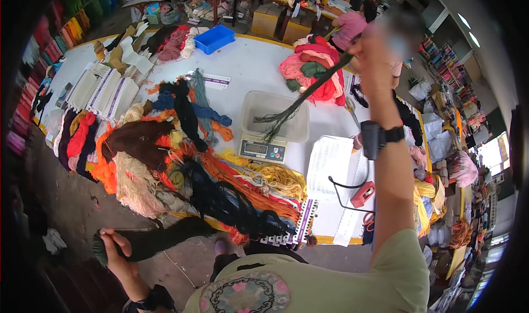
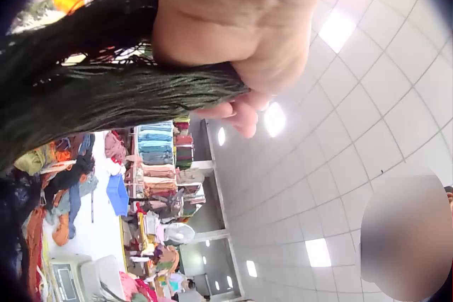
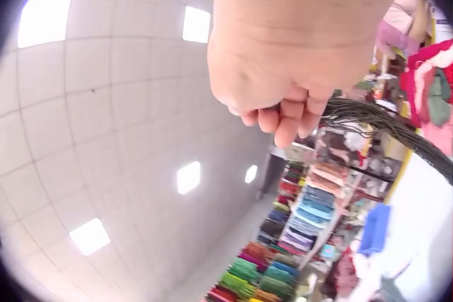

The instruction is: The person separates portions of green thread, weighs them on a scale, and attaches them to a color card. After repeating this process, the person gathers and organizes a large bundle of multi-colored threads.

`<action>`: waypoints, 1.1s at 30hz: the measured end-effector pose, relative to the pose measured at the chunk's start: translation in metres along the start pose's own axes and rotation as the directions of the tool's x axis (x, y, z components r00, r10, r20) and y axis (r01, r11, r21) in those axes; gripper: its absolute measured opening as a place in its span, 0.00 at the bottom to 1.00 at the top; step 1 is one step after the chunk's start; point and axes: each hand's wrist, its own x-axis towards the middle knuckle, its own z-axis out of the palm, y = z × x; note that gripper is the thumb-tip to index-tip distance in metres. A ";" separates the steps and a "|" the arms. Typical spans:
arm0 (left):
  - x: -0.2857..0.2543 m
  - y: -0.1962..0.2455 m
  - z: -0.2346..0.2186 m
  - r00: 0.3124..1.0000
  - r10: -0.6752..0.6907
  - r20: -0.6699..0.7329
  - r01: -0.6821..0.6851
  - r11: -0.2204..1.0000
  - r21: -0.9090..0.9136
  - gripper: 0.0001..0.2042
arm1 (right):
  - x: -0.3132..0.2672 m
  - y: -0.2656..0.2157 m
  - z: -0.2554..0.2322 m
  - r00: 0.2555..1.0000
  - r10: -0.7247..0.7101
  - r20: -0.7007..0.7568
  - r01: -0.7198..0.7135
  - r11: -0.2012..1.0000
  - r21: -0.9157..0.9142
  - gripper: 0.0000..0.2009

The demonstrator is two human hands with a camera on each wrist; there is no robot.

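A thin dark green bundle of yarn (image 1: 308, 94) hangs from the raised right hand (image 1: 372, 65), its loose ends over the scale's clear tray (image 1: 300, 127). In the right wrist view curled fingers of that hand (image 3: 283, 97) grip the dark strands (image 3: 386, 123). Low at the left, the left hand (image 1: 122, 260) holds a thick dark green skein (image 1: 160, 240), which stretches toward the table edge. The left wrist view has the skein (image 2: 120, 97) running out from under the left hand (image 2: 241, 54). The scale's display (image 1: 263, 149) faces the person.
Piled skeins (image 1: 143, 147) cover the table's left and front. A blue bin (image 1: 215, 39) stands at the back, pink and red yarn (image 1: 317, 65) at the back right. Right of the scale lie paper sheets (image 1: 328, 161) and a red object (image 1: 362, 194). Other people are beyond the table.
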 end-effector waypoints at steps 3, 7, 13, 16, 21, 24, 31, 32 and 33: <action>-0.011 -0.012 0.013 0.996 -0.046 0.072 0.048 0.998 -0.034 0.12 | -0.039 0.091 0.022 0.968 0.083 0.236 -0.042 0.984 -0.174 0.12; -0.024 -0.014 0.043 0.986 -0.127 0.109 0.128 0.992 -0.008 0.12 | -0.156 0.204 0.040 0.901 0.204 0.383 0.235 0.512 -0.826 0.11; -0.038 -0.022 0.051 0.973 -0.202 0.108 0.195 0.978 0.078 0.13 | -0.268 0.209 0.046 0.848 0.451 0.277 0.054 0.446 -0.894 0.10; -0.040 -0.024 0.053 0.963 -0.246 0.106 0.237 0.967 0.089 0.13 | -0.284 0.194 0.044 0.876 0.434 0.210 -0.020 0.466 -0.884 0.16; -0.037 -0.026 0.066 0.951 -0.276 0.136 0.262 0.959 0.111 0.13 | -0.282 0.175 0.035 0.916 0.372 0.148 -0.074 0.521 -0.851 0.19; -0.036 -0.029 0.070 0.951 -0.285 0.122 0.270 0.955 0.124 0.12 | -0.279 0.176 0.028 0.932 0.330 0.150 -0.061 0.549 -0.833 0.18; -0.040 -0.030 0.066 0.939 -0.330 0.099 0.313 0.936 0.160 0.12 | -0.273 0.176 0.032 0.928 0.307 0.209 0.017 0.527 -0.850 0.18; -0.041 -0.029 0.066 0.932 -0.351 0.093 0.334 0.930 0.155 0.12 | -0.273 0.178 0.034 0.928 0.313 0.201 0.014 0.510 -0.860 0.18; -0.041 -0.028 0.066 0.935 -0.343 0.090 0.326 0.932 0.157 0.12 | -0.274 0.180 0.034 0.928 0.321 0.188 0.007 0.489 -0.872 0.19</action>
